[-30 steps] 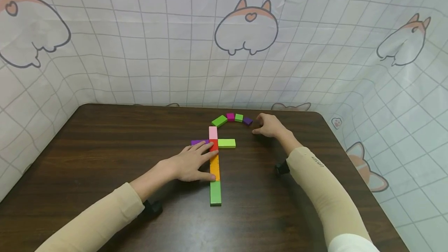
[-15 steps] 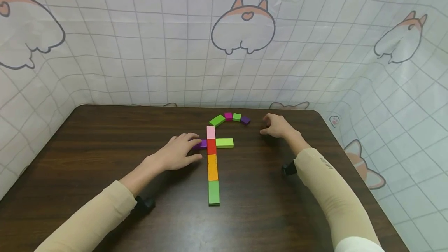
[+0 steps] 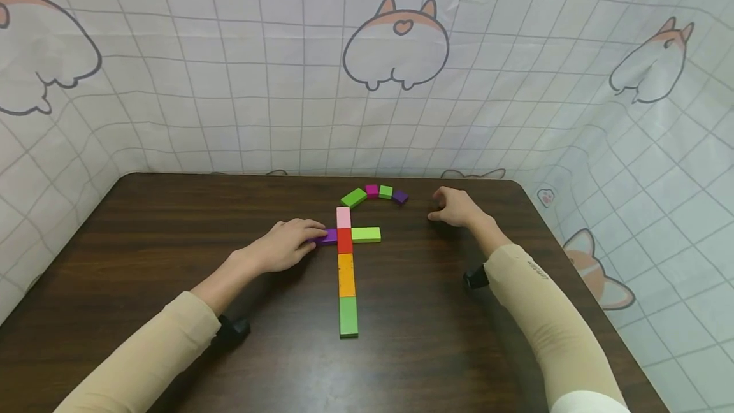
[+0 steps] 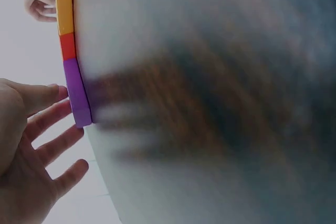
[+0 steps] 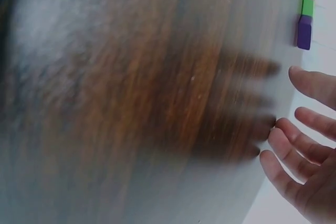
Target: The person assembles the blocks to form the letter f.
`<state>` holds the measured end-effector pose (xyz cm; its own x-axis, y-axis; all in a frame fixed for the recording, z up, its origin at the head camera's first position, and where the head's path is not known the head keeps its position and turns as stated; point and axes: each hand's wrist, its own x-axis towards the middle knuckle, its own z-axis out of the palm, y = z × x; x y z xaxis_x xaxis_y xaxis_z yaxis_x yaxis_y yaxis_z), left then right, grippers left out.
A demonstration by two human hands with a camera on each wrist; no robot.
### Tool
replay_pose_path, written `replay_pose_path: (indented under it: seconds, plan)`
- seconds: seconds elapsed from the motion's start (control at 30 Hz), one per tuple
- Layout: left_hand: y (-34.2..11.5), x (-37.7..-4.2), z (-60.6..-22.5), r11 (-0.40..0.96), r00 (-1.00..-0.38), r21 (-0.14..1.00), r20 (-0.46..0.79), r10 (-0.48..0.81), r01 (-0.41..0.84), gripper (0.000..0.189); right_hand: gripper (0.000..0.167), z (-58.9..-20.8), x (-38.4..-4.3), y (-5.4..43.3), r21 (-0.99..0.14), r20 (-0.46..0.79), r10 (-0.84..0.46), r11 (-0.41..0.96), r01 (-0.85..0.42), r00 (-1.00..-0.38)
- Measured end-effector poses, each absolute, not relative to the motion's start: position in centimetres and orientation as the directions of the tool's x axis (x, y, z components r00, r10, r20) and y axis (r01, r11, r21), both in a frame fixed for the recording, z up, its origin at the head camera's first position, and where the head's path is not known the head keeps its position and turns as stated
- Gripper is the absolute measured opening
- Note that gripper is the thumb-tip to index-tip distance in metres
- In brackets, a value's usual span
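My left hand [image 3: 283, 244] is at the outer end of a purple block [image 3: 329, 237], with the thumb and fingertips close about it. In the left wrist view, the thumb and front fingers pinch that purple block [image 4: 77, 93], while the little finger stays apart. A red block [image 3: 344, 241] meets its inner end, between a pink block [image 3: 343, 217] and a long orange block [image 3: 346, 275]. My right hand [image 3: 455, 208] hovers over the back right with loosely bent fingers and nothing in them, right of a small dark purple block [image 3: 400, 196].
A green block [image 3: 348, 316] ends the column at the front, and a lime block [image 3: 366, 234] sticks out right of the red one. Beyond the pink block, an arc holds a bright green block [image 3: 353, 197], a magenta cube [image 3: 372, 191] and a small green cube [image 3: 386, 192]. A printed curtain hangs behind the table.
My left hand has lifted off the red and orange blocks and moved left onto the purple block, its fingers drawing together. My right hand has drawn slightly right, away from the arc.
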<state>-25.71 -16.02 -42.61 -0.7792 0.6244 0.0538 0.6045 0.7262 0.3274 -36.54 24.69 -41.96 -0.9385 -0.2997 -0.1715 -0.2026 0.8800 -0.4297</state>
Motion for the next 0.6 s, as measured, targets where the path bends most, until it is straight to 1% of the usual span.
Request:
replay_pose_path:
  seconds: [0.27,0.47,0.6]
  plan:
    - [-16.6,-26.2,-43.0,0.718,-0.773,0.333,0.055,0.632,0.611,0.038,0.056,-41.6,-35.6,25.4,-0.435,-0.162,-0.297,0.877,-0.202,-0.941]
    - [-17.3,-26.3,-43.0,0.711,-0.774,0.354,0.064,0.630,0.608,0.040,0.056,-41.2,-35.0,26.2,-0.447,-0.126,-0.306,0.867,-0.221,-0.944]
    - [-18.1,-26.5,-42.8,0.715,-0.787,0.362,0.092,0.611,0.597,0.041,0.053,-41.0,-34.6,26.8,-0.447,-0.076,-0.313,0.859,-0.248,-0.947]
